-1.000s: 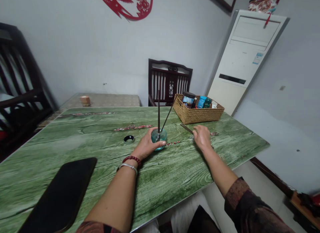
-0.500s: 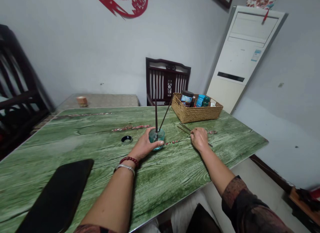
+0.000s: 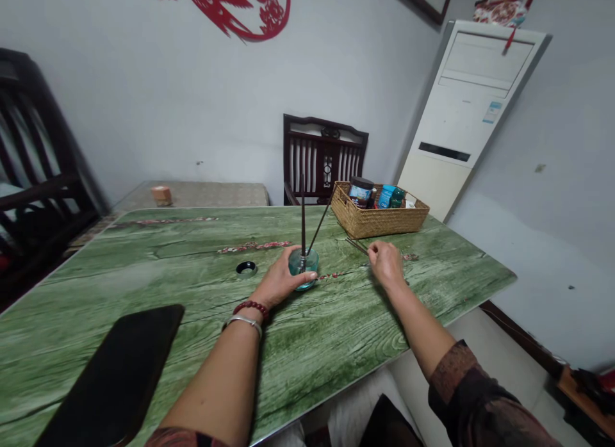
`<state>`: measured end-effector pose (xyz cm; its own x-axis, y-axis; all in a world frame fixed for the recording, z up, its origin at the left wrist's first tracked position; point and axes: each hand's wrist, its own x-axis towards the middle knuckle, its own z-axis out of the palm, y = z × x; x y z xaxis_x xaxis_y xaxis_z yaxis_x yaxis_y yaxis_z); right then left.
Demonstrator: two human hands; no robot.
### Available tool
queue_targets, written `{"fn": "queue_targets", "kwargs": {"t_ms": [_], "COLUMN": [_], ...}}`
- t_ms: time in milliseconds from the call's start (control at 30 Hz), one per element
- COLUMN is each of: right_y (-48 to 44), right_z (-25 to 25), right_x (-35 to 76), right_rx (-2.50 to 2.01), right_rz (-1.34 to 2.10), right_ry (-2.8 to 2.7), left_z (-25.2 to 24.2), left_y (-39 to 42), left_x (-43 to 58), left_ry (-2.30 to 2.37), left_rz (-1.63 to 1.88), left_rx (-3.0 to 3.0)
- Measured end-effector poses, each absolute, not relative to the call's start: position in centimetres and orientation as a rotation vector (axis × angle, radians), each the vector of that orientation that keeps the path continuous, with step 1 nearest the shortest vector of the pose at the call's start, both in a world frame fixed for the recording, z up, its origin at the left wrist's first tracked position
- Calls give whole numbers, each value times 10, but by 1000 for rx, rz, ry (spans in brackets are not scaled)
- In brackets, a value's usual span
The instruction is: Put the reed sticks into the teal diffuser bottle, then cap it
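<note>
Pinching thin dark sticks (image 3: 356, 245) on the green desk (image 3: 144, 268), the right hand (image 3: 387, 264) is narrowly closed while the left hand (image 3: 283, 282) is gripping a teal glass jar (image 3: 310, 268).

Both bare forearms reach forward and away from the body, well apart, angling in toward each other. The left hand (image 3: 283, 283) lies low with its fingers curved and pointing across to the right, the thumb side uppermost. Above it, the left wrist (image 3: 252, 314) wears a dark red beaded bracelet (image 3: 250, 308) and, just behind that, a thin silver bangle (image 3: 243, 325). The right hand (image 3: 387, 265) sits knuckles-up, with its fingers bunched and pointing down and forward; the fingertips (image 3: 373, 250) gather close together. The right forearm (image 3: 418, 325) comes out of a dark, rust-patterned sleeve (image 3: 468, 389).
</note>
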<state>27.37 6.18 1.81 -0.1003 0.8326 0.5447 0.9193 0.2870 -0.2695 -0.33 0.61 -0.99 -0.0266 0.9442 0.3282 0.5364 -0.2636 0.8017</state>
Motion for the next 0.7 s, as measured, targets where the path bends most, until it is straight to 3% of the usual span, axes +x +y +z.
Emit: {"fn": "queue_targets", "kwargs": {"t_ms": [233, 367, 700], "right_y": [45, 33, 50], "right_z": [89, 118, 93], "right_x": [238, 200, 144], "right_rx": [-788, -570, -604], "right_rz": [462, 692, 790], "right_ry": [-1460, -1374, -1503], "left_z": [-5, -4, -6], "left_y": [1, 1, 3], "left_x": [-1, -1, 0], "left_ry": [1533, 1528, 1497], "left_rz": [1204, 1213, 1231], "left_rx": [1808, 1817, 1837]}}
